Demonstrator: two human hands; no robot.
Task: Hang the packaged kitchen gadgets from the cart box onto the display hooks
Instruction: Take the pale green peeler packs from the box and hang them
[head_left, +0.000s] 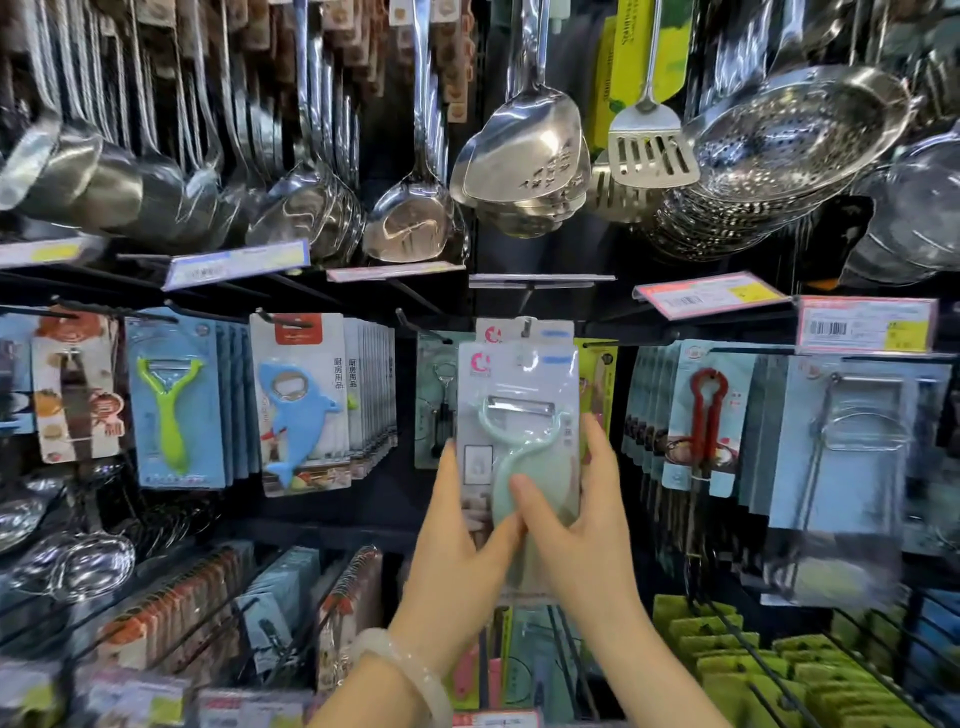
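head view: both hands up at the middle row of the display, holding one packaged peeler (519, 410) between them. pale mint Y-peeler in a clear blister on a white card. left hand (457, 551) grips the card's lower left edge, fingers behind, thumb across the front. right hand (587, 525) grips the lower right edge, thumb on the blister over the peeler handle. pale bangle (410, 670) on the left wrist. pack is upright, its top just below and in front of an identical pack (524, 330) already on the hook (526, 326). can't tell whether the held pack's hang hole is on the hook. left of it on their own hooks: green peeler pack (174, 400), blue shark bottle opener pack (298, 405). right: red-handled tool pack (709, 415). row above: steel ladles (410, 218), slotted turner (649, 148), perforated skimmers (795, 135). price tags (865, 323) clipped on the rail ends
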